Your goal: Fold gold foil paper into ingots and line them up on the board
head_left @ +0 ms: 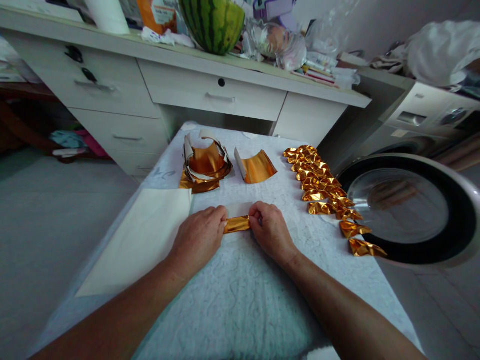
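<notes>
Between my two hands lies a sheet of gold foil paper (237, 224), folded into a narrow strip near the middle of the cloth-covered table (240, 300). My left hand (202, 231) grips its left end with curled fingers, and my right hand (270, 227) pinches the right end. A pale edge of paper (240, 209) shows just behind the strip. Farther back sits a stack of curled gold foil sheets (206, 162), with one single curled gold sheet (258, 167) to its right. Folded gold paper ingots (318, 177) stand in rows along the table's right side.
White paper sheets (142, 240) lie at the table's left. Behind is a white desk (217, 95) with drawers, bearing a cut watermelon (213, 25) and plastic bags. An open washing machine door (408, 207) reaches close to the table's right edge.
</notes>
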A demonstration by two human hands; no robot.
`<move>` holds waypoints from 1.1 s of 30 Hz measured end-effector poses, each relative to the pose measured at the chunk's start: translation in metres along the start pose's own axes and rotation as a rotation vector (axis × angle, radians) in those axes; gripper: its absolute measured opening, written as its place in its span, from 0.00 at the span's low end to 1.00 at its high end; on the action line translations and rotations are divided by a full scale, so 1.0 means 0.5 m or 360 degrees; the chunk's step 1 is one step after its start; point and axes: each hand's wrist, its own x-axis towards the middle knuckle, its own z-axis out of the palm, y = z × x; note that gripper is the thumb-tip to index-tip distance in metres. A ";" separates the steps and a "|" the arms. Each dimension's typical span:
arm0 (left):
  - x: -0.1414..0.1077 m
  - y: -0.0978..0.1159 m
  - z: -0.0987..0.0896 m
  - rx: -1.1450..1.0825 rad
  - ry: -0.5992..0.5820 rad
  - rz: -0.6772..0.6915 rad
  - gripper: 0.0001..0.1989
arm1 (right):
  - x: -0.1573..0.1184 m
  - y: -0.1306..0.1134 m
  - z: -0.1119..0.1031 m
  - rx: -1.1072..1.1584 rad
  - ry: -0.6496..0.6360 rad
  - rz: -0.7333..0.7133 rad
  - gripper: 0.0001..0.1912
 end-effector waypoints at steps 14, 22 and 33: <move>0.001 -0.013 0.016 0.0001 0.0128 0.0398 0.10 | 0.001 -0.004 0.006 -0.0275 -0.0150 -0.0324 0.13; 0.004 -0.006 0.014 -0.0111 0.0021 0.0321 0.09 | 0.003 0.000 0.012 -0.0235 -0.0194 -0.0370 0.13; -0.011 0.003 0.003 0.0052 -0.0087 0.0225 0.05 | -0.007 -0.033 0.019 -0.0589 -0.0146 -0.0221 0.05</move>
